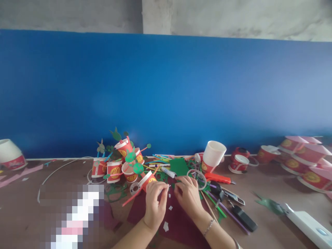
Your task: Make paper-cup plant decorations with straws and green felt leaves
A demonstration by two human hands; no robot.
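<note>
My left hand [156, 204] is closed in a pinch, with a tiny white bit showing at its fingertips, over a dark red sheet [178, 221]. Just behind it a red-and-white paper cup [147, 180] with orange straws and green paper circles [138, 168] leans over. My right hand [189, 197] hovers to the right, fingers bent; what its fingertips hold, if anything, is too small to make out. A small gap separates the hands. Small white scraps [166, 226] lie on the sheet between my wrists. A marker-like tube [168, 172] lies beyond the hands.
More decorated cups [114, 172] stand at the left. Behind my right hand are stacked white cups [214, 152], a tape ring [197, 178] and an orange cutter [219, 178]. Farther right lie a black object [243, 218], scissors [272, 205], a white device [311, 224] and pink-topped cups [315, 178].
</note>
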